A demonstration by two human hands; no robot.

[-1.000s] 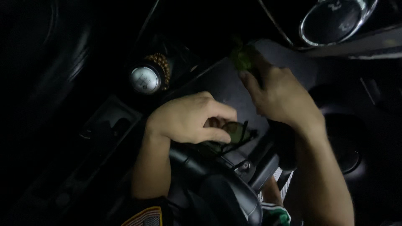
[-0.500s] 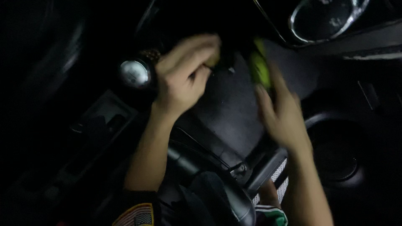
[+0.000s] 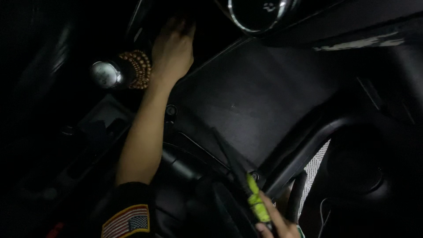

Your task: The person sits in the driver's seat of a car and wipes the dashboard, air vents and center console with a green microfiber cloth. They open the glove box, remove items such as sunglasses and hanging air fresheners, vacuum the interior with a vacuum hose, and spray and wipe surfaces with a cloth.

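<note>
Car interior, dark, seen from above. Listed big to small.

1. Black panel [image 3: 260, 101] – large flat trim under dash, fills centre of view; bare, faint dust specks.
2. Steering wheel [image 3: 304, 200] – rim arc at lower right, partly hidden; chrome-ringed gauge [image 3: 257, 15] at top edge.
3. Left hand [image 3: 172, 48] – arm stretched up past the shifter into a dark recess at top. Fingertips lost in shadow, so can't tell if they grip anything or lie loose. Palm faces down, wrist straight.
4. Gear knob [image 3: 105, 75] – silver top, tilted left, w/ brown bead bracelet [image 3: 137, 69] looped round its neck, just beside left wrist, not clearly touching.
5. Right hand [image 3: 275, 222] – bottom edge, mostly cut off. Fingers wrapped round the yellow-green tool [image 3: 255, 200].
6. Yellow-green tool – slim, handle-like, points up-left from right hand, near wheel rim, well apart from left hand. Tip dark, kind unclear.
7. Sleeve patch [image 3: 128, 222] – flag badge on dark sleeve, bottom left.

Handling note (judgement): reach is blind, so feel by fingertip, move slow, keep forearm off knob & beads; hold tool steady, tip away from panel to avoid scuffs.
</note>
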